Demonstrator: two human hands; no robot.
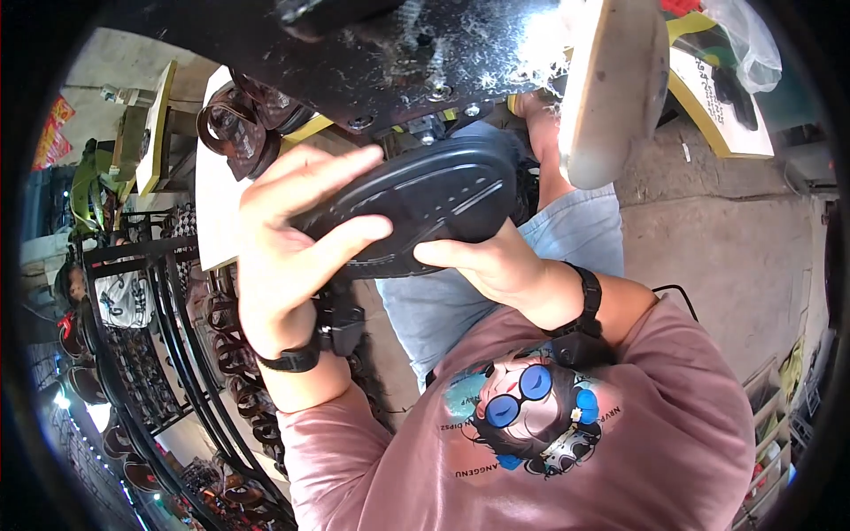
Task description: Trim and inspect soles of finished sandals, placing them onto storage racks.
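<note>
A black shoe sole (434, 199) is held up in front of me, its grooved underside toward the view. My left hand (288, 217) grips its left end, thumb across the underside and fingers along the far rim. My right hand (487, 261) holds the near right edge, its thumb pressed on the underside and its other fingers hidden behind. Just beyond the sole is a dark metal machine part (416, 66), strewn with pale fibres and fitted with bolts. Whether the sole touches it I cannot tell. Any upper on the shoe is hidden.
A pale rounded machine part (615, 97) hangs to the right of the sole. Brown sandals (235, 128) lie on a white surface at the far left. Below them, a black metal rack (168, 327) stands beside a row of sandals. A yellow-edged board (722, 111) is at the far right.
</note>
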